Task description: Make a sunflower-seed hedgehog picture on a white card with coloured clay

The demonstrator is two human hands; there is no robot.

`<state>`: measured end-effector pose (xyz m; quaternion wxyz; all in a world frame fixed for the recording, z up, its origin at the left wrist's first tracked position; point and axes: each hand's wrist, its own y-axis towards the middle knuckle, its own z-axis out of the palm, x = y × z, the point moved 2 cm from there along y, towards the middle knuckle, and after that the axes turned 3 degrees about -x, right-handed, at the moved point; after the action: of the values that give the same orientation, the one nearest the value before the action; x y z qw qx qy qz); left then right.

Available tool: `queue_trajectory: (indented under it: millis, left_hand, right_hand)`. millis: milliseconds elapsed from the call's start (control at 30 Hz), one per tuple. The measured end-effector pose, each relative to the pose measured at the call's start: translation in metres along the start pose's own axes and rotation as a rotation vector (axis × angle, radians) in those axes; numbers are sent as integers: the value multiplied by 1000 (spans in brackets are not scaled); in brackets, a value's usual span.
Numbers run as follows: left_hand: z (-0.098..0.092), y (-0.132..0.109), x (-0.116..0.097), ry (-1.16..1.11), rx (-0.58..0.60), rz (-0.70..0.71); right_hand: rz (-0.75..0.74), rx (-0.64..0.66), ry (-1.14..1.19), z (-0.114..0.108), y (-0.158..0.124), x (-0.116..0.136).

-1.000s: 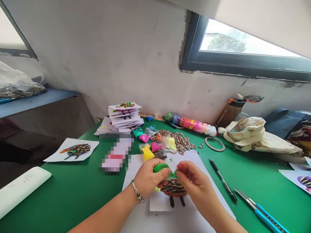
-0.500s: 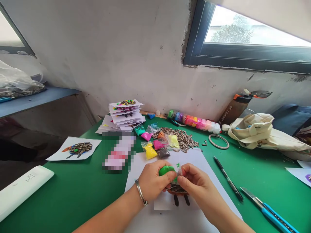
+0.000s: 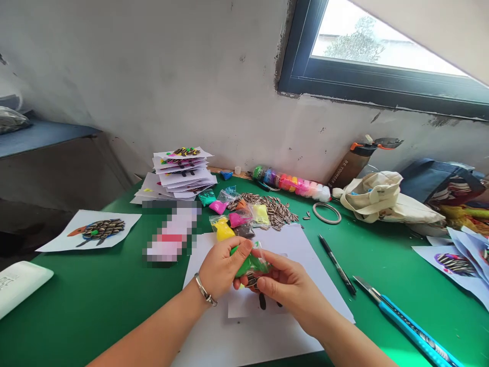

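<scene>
My left hand wraps round a small clear bag of green modelling clay, thumb on top. At the bag's right side, my right hand has its index finger on the clear plastic, with the thumb bent lower down. Just below the bag is a card with a picture made of striped sunflower seeds and dark legs. My hands and the bag cover much of it. The card lies on larger white sheets.
Behind my hands lie bags of yellow and pink clay and a sunflower seed pile. A stack of cards stands at the back. On the right are a pen, a utility knife and a tape ring.
The view has swung to the right, so things sit further left. The green clay bag is tilted differently, and my right thumb has moved lower, away from the bag's top edge.
</scene>
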<state>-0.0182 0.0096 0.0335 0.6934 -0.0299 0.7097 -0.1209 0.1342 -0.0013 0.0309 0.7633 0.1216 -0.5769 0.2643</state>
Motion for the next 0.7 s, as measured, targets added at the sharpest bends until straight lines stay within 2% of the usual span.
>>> queue_trajectory:
  millis: [167,400,700]
  left_hand:
    - [2,0,2,31,-8,-25]
    - [6,-3,0,50,15,-42]
    - [4,-2,-1,101,-6,-2]
  right_hand:
    - [-79,57,-102,5,1,-1]
    - [-196,-29,-478,-1,-1,0]
    - [-80,-57,-540,-3,-4,0]
